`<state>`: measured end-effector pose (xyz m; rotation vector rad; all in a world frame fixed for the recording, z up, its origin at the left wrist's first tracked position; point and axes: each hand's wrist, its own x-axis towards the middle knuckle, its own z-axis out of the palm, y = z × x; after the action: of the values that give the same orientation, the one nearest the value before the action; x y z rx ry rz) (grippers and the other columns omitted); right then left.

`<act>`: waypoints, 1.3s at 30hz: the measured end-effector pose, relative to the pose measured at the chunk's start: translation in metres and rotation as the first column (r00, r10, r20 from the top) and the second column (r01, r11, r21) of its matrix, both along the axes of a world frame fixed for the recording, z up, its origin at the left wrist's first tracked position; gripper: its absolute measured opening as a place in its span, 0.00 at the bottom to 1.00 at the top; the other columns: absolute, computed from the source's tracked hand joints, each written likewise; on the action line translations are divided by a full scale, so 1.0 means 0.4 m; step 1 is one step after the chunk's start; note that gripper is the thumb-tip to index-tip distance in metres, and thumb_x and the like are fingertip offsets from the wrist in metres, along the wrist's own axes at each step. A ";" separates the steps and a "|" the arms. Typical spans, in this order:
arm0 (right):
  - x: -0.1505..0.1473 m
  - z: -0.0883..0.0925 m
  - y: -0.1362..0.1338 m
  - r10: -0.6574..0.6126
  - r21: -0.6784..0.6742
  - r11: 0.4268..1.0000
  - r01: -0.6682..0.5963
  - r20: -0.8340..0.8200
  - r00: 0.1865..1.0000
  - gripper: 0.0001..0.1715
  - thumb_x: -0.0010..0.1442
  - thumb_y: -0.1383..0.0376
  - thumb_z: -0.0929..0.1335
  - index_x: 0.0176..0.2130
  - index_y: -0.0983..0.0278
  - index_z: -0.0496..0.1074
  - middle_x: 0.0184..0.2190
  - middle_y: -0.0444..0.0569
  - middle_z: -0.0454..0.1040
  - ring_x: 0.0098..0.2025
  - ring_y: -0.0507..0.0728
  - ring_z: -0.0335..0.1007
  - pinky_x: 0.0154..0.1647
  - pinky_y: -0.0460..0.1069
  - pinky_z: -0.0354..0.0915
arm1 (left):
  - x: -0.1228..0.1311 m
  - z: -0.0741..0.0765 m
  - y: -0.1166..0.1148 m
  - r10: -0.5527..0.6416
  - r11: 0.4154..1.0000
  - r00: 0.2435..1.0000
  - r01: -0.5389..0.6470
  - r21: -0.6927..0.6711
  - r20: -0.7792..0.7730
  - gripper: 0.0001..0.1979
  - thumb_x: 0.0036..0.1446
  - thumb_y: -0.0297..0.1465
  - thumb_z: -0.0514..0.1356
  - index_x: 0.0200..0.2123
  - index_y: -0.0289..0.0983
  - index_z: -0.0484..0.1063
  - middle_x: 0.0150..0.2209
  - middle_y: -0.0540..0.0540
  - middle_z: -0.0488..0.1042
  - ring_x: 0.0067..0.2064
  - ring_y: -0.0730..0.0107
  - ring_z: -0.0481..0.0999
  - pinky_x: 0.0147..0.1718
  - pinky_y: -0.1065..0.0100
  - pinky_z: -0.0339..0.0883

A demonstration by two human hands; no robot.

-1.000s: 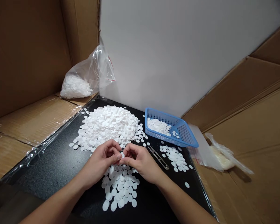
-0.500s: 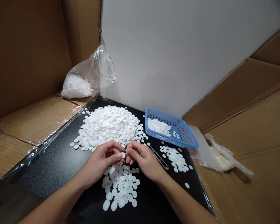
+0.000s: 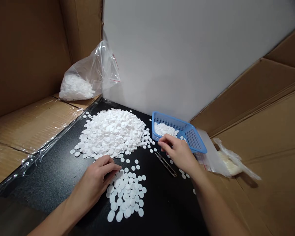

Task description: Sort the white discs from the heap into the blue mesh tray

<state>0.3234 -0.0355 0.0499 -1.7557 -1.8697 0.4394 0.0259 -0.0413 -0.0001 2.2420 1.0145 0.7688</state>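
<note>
My left hand (image 3: 99, 173) rests low at the left edge of a loose spread of white round discs (image 3: 127, 193). Its fingers are curled, with the fingertips close to the nearest discs; whether one is in them is hidden. Above it lies a large heap of the same discs (image 3: 113, 131). My right hand (image 3: 178, 152) hovers at the near side of a blue plastic basket (image 3: 195, 141), which holds a pile of discs (image 3: 166, 129). Thumb and fingers are drawn together there, and anything between them is too small to make out.
Tweezers (image 3: 166, 165) lie on the black tabletop (image 3: 51, 177) below my right hand. More discs (image 3: 184, 176) lie partly hidden under the right wrist. A clear bag of white pieces (image 3: 78, 87) stands back left; another plastic bag (image 3: 232, 162) lies right. Cardboard and a grey wall enclose the table.
My hands were together over the table between heap and spread, with a disc at the left fingertips. They have parted: the right moved right to the basket, the left slightly left and down.
</note>
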 end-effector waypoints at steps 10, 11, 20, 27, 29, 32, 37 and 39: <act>-0.181 -0.079 -0.027 0.342 -0.042 0.932 -0.360 -0.229 0.911 0.08 0.60 0.74 0.71 0.35 0.61 0.78 0.33 0.45 0.75 0.37 0.54 0.73 0.39 0.48 0.66 | 0.012 0.031 -0.006 0.078 0.979 0.997 -0.078 -0.187 -0.006 0.14 0.66 0.34 0.51 0.40 0.42 0.78 0.38 0.47 0.79 0.39 0.63 0.79 0.37 0.67 0.70; -0.191 -0.089 -0.030 0.362 -0.063 0.922 -0.382 -0.207 0.909 0.09 0.59 0.75 0.71 0.35 0.61 0.78 0.33 0.45 0.74 0.37 0.54 0.72 0.39 0.48 0.66 | 0.011 0.031 -0.005 0.109 0.972 0.994 -0.101 -0.211 0.024 0.14 0.67 0.34 0.51 0.41 0.42 0.77 0.38 0.47 0.79 0.39 0.63 0.79 0.38 0.66 0.70; -0.196 -0.089 -0.033 0.398 -0.085 0.911 -0.403 -0.072 0.914 0.11 0.56 0.78 0.71 0.31 0.63 0.71 0.32 0.43 0.69 0.36 0.54 0.66 0.40 0.49 0.61 | 0.008 0.008 -0.002 0.107 0.980 0.993 -0.095 -0.173 0.060 0.14 0.67 0.29 0.46 0.41 0.41 0.72 0.39 0.47 0.78 0.41 0.62 0.78 0.41 0.63 0.70; -0.150 -0.061 -0.021 0.440 -0.174 0.879 -0.444 -0.063 0.896 0.09 0.57 0.76 0.71 0.30 0.62 0.74 0.32 0.44 0.72 0.35 0.54 0.69 0.39 0.49 0.63 | 0.016 -0.020 -0.022 0.048 0.989 0.999 -0.046 -0.143 0.004 0.22 0.62 0.21 0.49 0.54 0.45 0.68 0.51 0.44 0.72 0.50 0.60 0.74 0.49 0.60 0.70; -0.141 -0.054 -0.017 0.430 -0.221 0.870 -0.441 -0.098 0.897 0.10 0.59 0.76 0.69 0.32 0.61 0.75 0.33 0.44 0.74 0.35 0.54 0.71 0.38 0.48 0.64 | 0.021 -0.026 -0.026 0.049 0.989 0.999 -0.052 -0.137 -0.020 0.24 0.60 0.19 0.50 0.56 0.46 0.68 0.51 0.44 0.72 0.51 0.59 0.74 0.48 0.59 0.70; -0.138 -0.055 -0.012 0.303 -0.190 0.931 -0.312 -0.075 0.950 0.12 0.61 0.77 0.66 0.34 0.62 0.74 0.36 0.46 0.75 0.39 0.55 0.72 0.40 0.49 0.65 | 0.025 -0.025 -0.026 0.042 0.991 0.999 -0.044 -0.128 -0.022 0.22 0.61 0.21 0.50 0.54 0.44 0.69 0.50 0.43 0.72 0.50 0.58 0.73 0.47 0.59 0.70; -0.149 -0.070 -0.011 0.237 -0.270 0.930 -0.249 -0.078 0.968 0.10 0.59 0.74 0.70 0.40 0.61 0.75 0.39 0.46 0.72 0.40 0.55 0.70 0.40 0.49 0.65 | 0.018 0.004 -0.016 0.011 0.982 1.000 -0.014 -0.190 -0.014 0.13 0.66 0.28 0.48 0.47 0.43 0.70 0.45 0.45 0.73 0.44 0.61 0.75 0.42 0.61 0.71; -0.157 -0.076 -0.014 0.236 -0.277 0.925 -0.261 -0.123 0.964 0.12 0.57 0.72 0.73 0.41 0.60 0.75 0.38 0.44 0.70 0.38 0.54 0.69 0.38 0.48 0.65 | 0.015 0.015 -0.013 0.015 0.976 1.000 -0.018 -0.216 -0.017 0.12 0.66 0.27 0.47 0.44 0.42 0.69 0.42 0.46 0.75 0.41 0.63 0.75 0.40 0.63 0.70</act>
<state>0.2606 -0.0412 0.0193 -1.6476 -2.0558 0.9160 0.0319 -0.0465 0.0058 2.0580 1.0709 0.6167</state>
